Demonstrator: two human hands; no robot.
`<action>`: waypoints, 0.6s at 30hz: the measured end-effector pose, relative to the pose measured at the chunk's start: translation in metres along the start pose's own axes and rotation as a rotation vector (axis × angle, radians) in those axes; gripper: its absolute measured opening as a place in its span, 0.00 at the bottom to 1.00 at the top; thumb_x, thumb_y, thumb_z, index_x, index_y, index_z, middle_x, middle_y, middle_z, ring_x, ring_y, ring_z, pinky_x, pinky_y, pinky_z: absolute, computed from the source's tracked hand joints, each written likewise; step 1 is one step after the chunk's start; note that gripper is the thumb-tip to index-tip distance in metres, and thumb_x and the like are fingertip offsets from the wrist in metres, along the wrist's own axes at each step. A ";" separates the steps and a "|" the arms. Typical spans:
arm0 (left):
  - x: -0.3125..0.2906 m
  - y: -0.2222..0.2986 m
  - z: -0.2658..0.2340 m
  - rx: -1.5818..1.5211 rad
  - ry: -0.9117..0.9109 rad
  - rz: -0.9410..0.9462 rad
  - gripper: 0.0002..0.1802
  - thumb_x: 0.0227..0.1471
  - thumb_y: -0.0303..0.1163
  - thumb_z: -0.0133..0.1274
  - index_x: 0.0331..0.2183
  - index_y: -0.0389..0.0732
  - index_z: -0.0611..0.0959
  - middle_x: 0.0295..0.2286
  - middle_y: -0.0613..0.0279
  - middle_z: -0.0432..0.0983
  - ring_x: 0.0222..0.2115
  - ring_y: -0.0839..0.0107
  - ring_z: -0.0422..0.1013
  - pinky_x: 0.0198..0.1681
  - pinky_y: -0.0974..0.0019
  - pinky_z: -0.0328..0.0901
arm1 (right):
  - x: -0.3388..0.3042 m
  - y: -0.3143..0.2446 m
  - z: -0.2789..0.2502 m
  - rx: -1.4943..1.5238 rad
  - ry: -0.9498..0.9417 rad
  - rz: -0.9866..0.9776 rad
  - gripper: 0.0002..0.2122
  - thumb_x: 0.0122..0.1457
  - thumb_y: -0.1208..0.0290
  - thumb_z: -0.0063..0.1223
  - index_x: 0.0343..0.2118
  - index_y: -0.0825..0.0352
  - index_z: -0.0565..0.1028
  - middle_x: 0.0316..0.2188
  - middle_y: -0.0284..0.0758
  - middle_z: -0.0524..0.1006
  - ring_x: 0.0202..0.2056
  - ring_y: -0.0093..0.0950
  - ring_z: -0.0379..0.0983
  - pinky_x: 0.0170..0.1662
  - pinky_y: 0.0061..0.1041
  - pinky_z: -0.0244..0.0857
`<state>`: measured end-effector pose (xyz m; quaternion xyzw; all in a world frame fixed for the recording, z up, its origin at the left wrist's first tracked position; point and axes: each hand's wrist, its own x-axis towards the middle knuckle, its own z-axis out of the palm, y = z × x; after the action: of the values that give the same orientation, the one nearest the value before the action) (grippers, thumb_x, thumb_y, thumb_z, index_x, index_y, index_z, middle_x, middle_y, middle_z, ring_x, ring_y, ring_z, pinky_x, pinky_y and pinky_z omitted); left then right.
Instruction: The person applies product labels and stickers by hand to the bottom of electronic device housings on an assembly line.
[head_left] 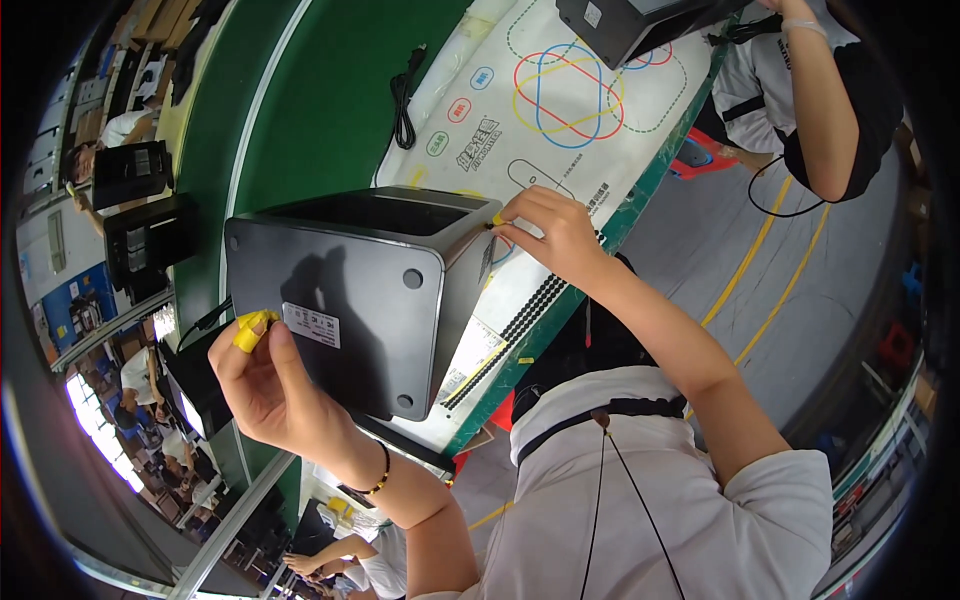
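A dark grey box-shaped appliance rests on the bench before me, its flat face with round rubber feet turned towards me. A white label is stuck on that face. My left hand is in front of the face by the label, thumb and yellow-taped index finger pinched together; whatever they may hold is too small to make out. At the appliance's right upper edge, my right hand has its thumb and yellow-taped finger closed around something small and dark that I cannot identify.
A printed white mat covers the bench, with a coiled black cable beyond the appliance. Another dark appliance stands at the far right, near a co-worker's arm. A green conveyor belt runs along the left, with black units beyond it.
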<state>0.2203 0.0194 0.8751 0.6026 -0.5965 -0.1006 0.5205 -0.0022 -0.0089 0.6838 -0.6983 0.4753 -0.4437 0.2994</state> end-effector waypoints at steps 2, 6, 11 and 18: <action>-0.001 -0.003 0.003 0.013 0.010 -0.038 0.09 0.49 0.14 0.53 0.35 0.33 0.77 0.36 0.57 0.71 0.33 0.73 0.70 0.37 0.74 0.67 | -0.001 0.003 0.002 0.049 -0.004 -0.020 0.07 0.44 0.75 0.65 0.25 0.69 0.77 0.25 0.33 0.76 0.28 0.31 0.73 0.29 0.27 0.65; 0.000 -0.007 0.003 -0.034 0.021 -0.062 0.09 0.49 0.14 0.53 0.35 0.33 0.77 0.36 0.57 0.71 0.33 0.73 0.70 0.37 0.75 0.68 | -0.001 0.004 0.002 0.092 -0.036 -0.003 0.08 0.43 0.76 0.65 0.26 0.69 0.77 0.26 0.34 0.77 0.28 0.31 0.73 0.30 0.27 0.65; 0.001 -0.006 0.004 -0.017 0.023 -0.076 0.09 0.49 0.13 0.53 0.35 0.33 0.77 0.35 0.57 0.71 0.33 0.73 0.70 0.38 0.74 0.69 | -0.002 0.001 0.006 0.202 0.026 0.058 0.08 0.44 0.78 0.65 0.27 0.70 0.76 0.26 0.36 0.77 0.28 0.32 0.73 0.31 0.26 0.65; 0.000 -0.004 0.008 -0.006 0.036 -0.076 0.09 0.49 0.13 0.54 0.34 0.33 0.77 0.35 0.56 0.71 0.33 0.73 0.70 0.38 0.73 0.69 | -0.004 0.000 0.006 0.173 0.003 0.070 0.07 0.45 0.80 0.64 0.27 0.70 0.76 0.25 0.36 0.76 0.28 0.32 0.73 0.30 0.26 0.65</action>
<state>0.2166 0.0146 0.8685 0.6249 -0.5633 -0.1114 0.5289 0.0026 -0.0058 0.6796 -0.6518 0.4598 -0.4735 0.3734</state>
